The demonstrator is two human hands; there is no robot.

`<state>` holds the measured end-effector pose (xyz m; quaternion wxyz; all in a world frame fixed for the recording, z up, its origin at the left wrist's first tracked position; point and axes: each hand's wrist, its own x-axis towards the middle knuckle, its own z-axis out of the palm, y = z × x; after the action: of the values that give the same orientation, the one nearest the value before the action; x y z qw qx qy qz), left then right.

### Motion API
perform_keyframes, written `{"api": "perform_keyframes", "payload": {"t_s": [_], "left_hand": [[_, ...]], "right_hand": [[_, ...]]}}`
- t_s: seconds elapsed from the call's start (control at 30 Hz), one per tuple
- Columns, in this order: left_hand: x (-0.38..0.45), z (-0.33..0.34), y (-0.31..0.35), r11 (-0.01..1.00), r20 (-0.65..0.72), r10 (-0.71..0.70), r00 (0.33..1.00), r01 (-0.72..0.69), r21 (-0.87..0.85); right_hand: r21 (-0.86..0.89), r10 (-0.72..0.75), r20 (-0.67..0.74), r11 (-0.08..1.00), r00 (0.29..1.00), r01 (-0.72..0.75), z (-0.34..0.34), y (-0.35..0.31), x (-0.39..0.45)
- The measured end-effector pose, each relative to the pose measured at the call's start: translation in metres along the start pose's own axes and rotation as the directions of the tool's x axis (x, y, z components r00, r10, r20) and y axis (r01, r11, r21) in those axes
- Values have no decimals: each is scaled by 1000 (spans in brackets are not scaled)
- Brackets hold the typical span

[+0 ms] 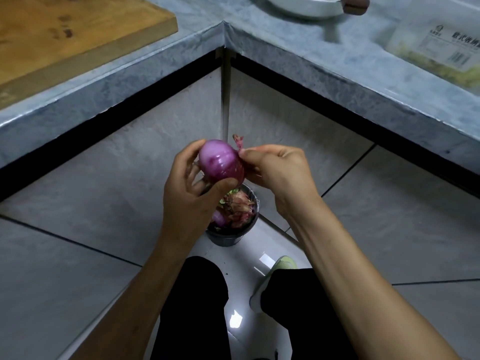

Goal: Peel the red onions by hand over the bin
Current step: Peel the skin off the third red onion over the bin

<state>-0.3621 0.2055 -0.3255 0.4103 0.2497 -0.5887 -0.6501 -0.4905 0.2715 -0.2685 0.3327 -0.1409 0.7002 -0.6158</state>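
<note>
A shiny purple red onion (220,159), most of its dry skin gone, is held in mid-air above a small dark bin (230,236) on the floor. My left hand (189,193) grips the onion from below and behind, thumb across its lower side. My right hand (278,170) pinches a dry strip of skin (238,142) at the onion's right end. The bin holds a heap of pinkish-brown onion skins (237,207) and a purple piece.
A grey L-shaped counter (223,32) meets in a corner ahead. On it lie a wooden cutting board (65,29), a white dish (304,5) and a clear packaged bag (439,42). My dark trouser legs and a pale shoe (281,265) stand close to the bin.
</note>
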Motion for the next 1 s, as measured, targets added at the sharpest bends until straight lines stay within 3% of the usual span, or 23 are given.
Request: {"api": "perform_keyframes", "payload": {"t_s": [0.13,0.33,0.6,0.73,1.0], "left_hand": [[-3,-6,-5,982,40,107,993,-112,149],[-3,-6,-6,969,93,161,983,-175,176],[11,-10,3,992,196,-97,976,110,-56],[21,-17,6,975,328,-209,921,220,3],[24,-3,10,865,312,-415,855,477,-157]], "right_hand": [[-90,7,27,996,1000,-4,0,-5,1],[-103,-135,-44,986,990,130,-4,4,1],[-27,-179,-11,984,984,179,-14,2,2],[-78,-191,31,978,981,193,-16,3,6],[-234,-251,-8,942,968,243,-18,8,11]]}}
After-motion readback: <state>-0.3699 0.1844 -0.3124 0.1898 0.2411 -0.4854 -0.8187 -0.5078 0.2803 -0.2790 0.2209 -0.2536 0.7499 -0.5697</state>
